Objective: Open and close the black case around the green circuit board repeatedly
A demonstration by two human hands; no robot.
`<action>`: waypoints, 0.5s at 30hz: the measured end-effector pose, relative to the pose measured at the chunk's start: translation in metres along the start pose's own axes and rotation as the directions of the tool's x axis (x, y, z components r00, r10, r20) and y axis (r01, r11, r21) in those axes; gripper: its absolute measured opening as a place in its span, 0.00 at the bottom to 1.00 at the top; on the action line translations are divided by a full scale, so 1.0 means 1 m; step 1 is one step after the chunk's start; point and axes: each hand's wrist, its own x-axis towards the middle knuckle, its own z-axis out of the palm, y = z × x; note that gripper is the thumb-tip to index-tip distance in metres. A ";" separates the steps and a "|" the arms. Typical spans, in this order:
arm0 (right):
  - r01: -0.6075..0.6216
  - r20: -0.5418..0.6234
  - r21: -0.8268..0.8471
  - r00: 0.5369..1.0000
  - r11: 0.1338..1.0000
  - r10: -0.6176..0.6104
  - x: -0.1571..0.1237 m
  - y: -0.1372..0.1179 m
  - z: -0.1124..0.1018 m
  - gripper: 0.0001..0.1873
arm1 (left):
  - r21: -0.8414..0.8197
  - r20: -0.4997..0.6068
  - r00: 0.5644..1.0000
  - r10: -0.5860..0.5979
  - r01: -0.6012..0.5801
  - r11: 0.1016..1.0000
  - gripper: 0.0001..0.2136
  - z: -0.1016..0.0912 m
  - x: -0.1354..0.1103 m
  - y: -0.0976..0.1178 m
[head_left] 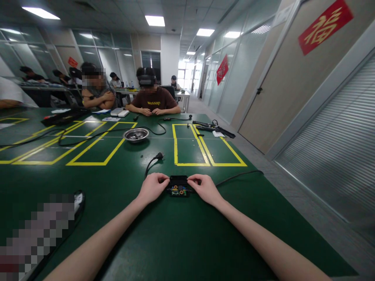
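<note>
The open black casing (179,196) sat directly between the person's two hands, its circuit board (179,190) exposed in the near half and its lid (178,180) at the far side. The left hand (152,188) held the lid's left end in a narrow pinch; the right hand (206,189) pinched the right end likewise. Whether the casing touched the green table (181,238) could not be told. A black plug (159,156) lay just beyond the left hand, and a cable (237,175) stretched rightward from behind the right hand.
</note>
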 end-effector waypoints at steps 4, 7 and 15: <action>-0.024 -0.088 -0.020 0.996 1.000 0.022 0.001 0.001 -0.001 0.13 | -0.061 -0.009 0.999 -0.036 0.036 0.997 0.11 0.003 0.001 0.001; -0.026 -0.073 -0.080 0.997 0.996 0.020 0.002 0.000 -0.001 0.14 | -0.019 -0.039 0.998 -0.043 0.042 0.999 0.10 0.006 0.001 0.001; -0.066 -0.053 0.271 0.995 0.960 0.084 0.002 -0.001 0.005 0.10 | -0.234 -0.070 0.996 -0.054 0.036 0.971 0.09 0.004 0.001 0.000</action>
